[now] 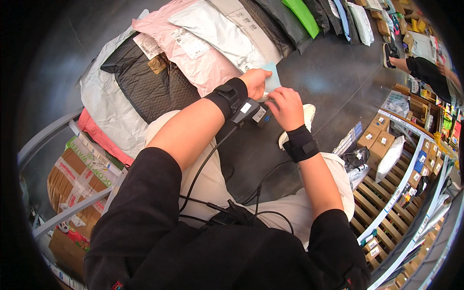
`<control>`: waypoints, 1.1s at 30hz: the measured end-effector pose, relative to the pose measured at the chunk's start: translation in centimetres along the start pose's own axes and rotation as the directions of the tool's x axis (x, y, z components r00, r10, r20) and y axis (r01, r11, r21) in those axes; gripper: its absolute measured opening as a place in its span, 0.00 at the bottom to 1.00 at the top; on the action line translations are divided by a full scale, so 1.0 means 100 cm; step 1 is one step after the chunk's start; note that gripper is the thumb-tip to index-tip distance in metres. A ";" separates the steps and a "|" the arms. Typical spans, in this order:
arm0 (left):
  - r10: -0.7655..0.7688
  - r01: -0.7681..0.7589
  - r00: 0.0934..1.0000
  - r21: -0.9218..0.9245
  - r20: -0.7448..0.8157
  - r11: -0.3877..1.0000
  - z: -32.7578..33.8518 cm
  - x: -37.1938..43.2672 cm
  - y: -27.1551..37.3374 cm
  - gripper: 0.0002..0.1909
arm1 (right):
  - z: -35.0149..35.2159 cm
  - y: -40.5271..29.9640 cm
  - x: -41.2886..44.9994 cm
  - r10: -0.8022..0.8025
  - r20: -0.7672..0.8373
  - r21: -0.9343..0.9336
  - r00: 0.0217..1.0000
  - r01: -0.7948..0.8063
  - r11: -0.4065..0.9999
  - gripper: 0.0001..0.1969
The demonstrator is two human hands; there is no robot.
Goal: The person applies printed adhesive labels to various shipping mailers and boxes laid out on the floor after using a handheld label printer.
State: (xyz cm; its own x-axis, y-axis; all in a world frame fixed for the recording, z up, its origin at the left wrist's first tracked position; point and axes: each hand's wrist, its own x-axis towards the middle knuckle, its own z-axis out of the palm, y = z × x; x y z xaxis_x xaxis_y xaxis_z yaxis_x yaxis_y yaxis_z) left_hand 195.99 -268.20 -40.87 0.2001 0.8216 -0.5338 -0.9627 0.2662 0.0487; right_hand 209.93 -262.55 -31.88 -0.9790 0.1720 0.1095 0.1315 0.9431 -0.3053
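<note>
My left hand (255, 83) holds a thin pale blue sheet or flat packet (272, 75), with the thumb along its face. At its lower edge, the fingertips of my right hand (288, 107) pinch a small white printed strip (266, 96). Whether the strip is stuck to the blue piece cannot be told. Just below the hands is a small dark box (261, 116) bearing a white label; what supports it is hidden. Both wrists wear black straps, and a cabled black device (245, 112) sits at the left one.
Padded mailers, including a black one (154, 83) and a pink one (203, 59), line the floor ahead and left. Slatted shelving (388, 188) with small cartons curves along the right. A taped cardboard box (76, 177) stands behind a metal rail at left. Another person's leg (422, 70) shows upper right.
</note>
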 end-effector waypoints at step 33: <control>0.677 -0.024 0.720 0.980 0.153 -0.196 0.028 -0.062 0.027 0.28 | -0.115 0.035 0.051 0.295 0.314 0.541 0.903 -0.425 0.726 0.16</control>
State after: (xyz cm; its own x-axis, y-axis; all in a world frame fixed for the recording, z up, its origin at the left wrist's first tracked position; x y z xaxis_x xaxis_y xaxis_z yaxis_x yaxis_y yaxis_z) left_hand 192.66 -271.19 -35.04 -0.4798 0.8487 -0.2224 0.3625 0.4226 0.8307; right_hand 207.17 -255.08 -21.46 -0.8938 0.3440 -0.2878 0.4273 0.4580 -0.7795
